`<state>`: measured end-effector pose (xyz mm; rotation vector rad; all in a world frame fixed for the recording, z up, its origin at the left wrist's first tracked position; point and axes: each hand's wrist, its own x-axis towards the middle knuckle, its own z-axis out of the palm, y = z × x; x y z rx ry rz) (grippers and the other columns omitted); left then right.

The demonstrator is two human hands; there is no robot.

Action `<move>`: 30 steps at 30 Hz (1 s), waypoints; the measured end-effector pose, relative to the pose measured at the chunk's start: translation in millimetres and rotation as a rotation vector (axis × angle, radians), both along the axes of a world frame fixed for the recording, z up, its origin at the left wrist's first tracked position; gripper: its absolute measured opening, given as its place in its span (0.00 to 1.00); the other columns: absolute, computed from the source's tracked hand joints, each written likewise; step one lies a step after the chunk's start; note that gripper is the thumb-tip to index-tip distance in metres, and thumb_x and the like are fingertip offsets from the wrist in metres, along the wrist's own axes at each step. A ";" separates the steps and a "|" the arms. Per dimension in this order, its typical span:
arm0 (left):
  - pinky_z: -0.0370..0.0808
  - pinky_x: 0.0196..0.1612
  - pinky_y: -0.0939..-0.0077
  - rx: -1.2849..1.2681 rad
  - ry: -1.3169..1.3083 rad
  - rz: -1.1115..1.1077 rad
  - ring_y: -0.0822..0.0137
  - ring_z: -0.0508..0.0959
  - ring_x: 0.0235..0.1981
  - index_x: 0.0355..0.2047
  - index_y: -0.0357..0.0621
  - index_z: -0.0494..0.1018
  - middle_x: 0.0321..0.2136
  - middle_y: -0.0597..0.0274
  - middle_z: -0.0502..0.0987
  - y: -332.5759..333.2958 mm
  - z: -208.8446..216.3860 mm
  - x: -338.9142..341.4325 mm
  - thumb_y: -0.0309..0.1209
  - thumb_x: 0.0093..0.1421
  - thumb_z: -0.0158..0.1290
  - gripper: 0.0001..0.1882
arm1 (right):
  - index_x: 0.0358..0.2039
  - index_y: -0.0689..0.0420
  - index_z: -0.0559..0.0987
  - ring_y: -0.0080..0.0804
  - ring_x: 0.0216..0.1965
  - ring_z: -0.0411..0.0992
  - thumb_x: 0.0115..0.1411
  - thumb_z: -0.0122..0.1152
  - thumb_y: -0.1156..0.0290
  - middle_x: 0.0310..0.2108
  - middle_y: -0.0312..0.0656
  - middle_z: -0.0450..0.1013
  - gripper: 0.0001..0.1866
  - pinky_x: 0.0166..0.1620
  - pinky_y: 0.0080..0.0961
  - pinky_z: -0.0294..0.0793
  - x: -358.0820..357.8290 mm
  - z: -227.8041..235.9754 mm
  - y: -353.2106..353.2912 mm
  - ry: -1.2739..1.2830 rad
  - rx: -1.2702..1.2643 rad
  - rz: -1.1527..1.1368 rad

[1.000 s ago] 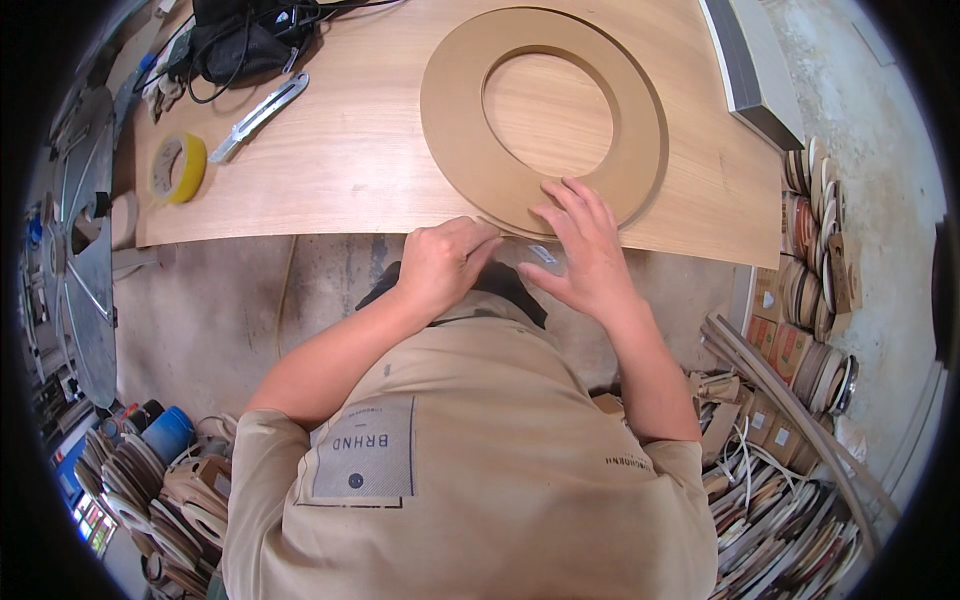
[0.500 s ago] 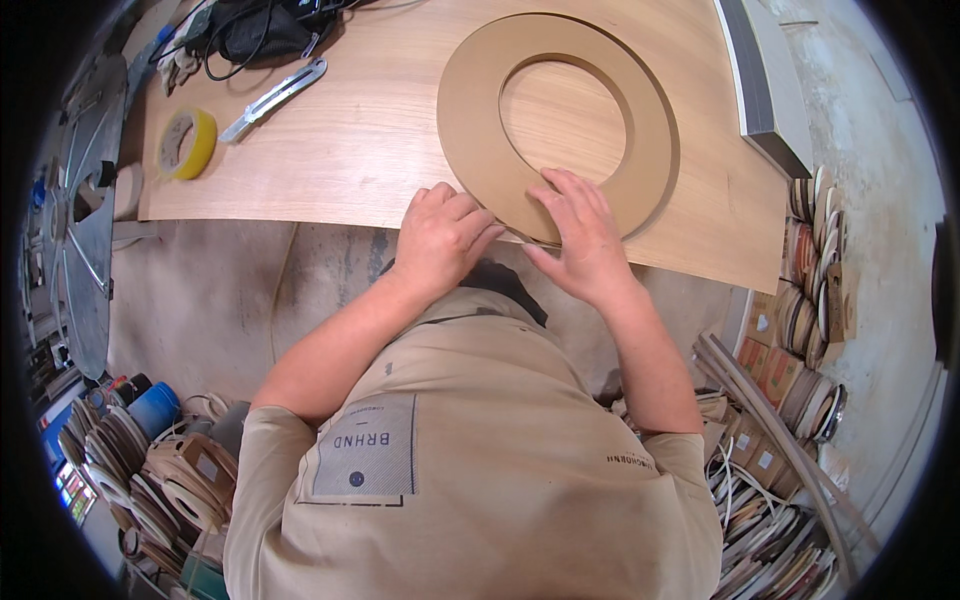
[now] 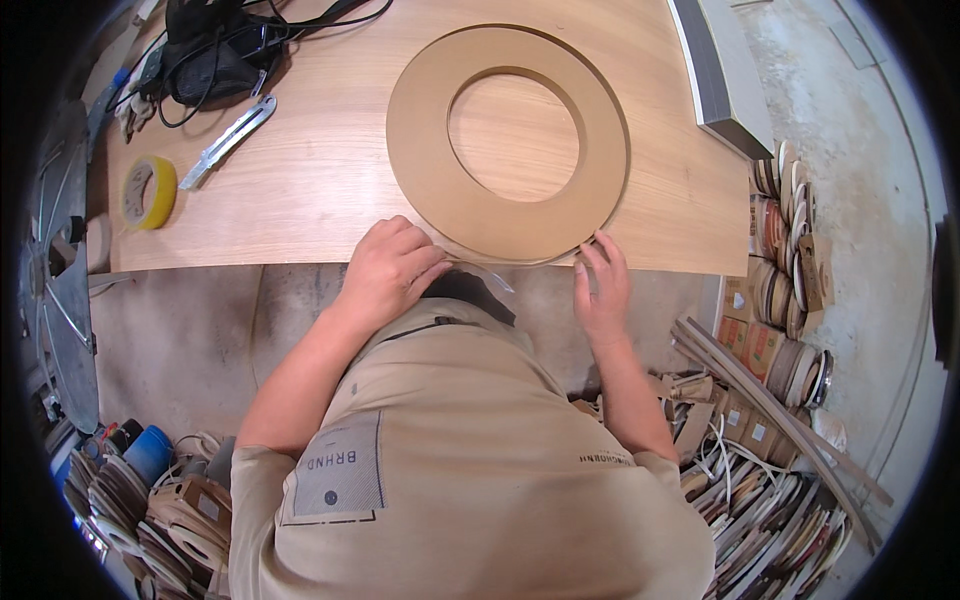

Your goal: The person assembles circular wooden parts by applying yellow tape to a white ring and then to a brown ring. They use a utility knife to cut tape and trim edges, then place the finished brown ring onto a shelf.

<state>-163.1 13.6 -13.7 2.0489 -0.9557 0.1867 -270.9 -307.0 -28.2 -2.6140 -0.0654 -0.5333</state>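
Note:
A wide, flat roll of brown edge banding lies on the wooden table near its front edge, its round centre hole showing the tabletop. My left hand is closed at the roll's near left side, thumb and fingers pressed together on the thin outer strip. My right hand is at the near right rim; its fingertips touch or nearly touch the roll, and its thumb stands apart from the fingers. A thin, clear-looking piece hangs below the table edge between my hands; what it is attached to cannot be made out.
On the wooden tabletop to the left lie a yellow tape roll, a metal utility knife and a black bag with cords. A long grey-and-white box lies at the right. Banding rolls are stacked beyond the table's right end.
My right hand has moved off the roll's top to its near right rim. My left hand stays at the near left side. The view has shifted, and the clear-looking piece now shows.

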 end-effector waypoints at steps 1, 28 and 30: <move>0.74 0.37 0.63 0.007 -0.001 -0.008 0.58 0.76 0.33 0.30 0.45 0.81 0.29 0.63 0.77 -0.7 1.0 2.2 0.27 0.50 0.68 0.07 | 0.49 0.59 0.81 0.51 0.54 0.76 0.57 0.64 0.82 0.57 0.52 0.74 0.17 0.58 0.40 0.75 -2.8 -3.8 4.2 -0.012 0.017 -0.012; 0.78 0.49 0.63 0.100 -0.026 -0.103 0.52 0.78 0.50 0.29 0.40 0.78 0.48 0.53 0.76 16.4 15.2 4.0 0.29 0.49 0.66 0.09 | 0.43 0.62 0.82 0.45 0.41 0.80 0.55 0.66 0.86 0.43 0.50 0.80 0.14 0.45 0.35 0.80 14.0 14.9 84.9 -0.054 0.218 0.323; 0.77 0.49 0.63 0.098 -0.014 -0.126 0.52 0.77 0.49 0.28 0.40 0.78 0.46 0.54 0.76 18.0 14.6 4.5 0.30 0.49 0.65 0.09 | 0.41 0.61 0.82 0.44 0.38 0.79 0.54 0.68 0.85 0.39 0.47 0.80 0.13 0.41 0.34 0.79 20.3 23.0 88.6 -0.068 0.143 0.279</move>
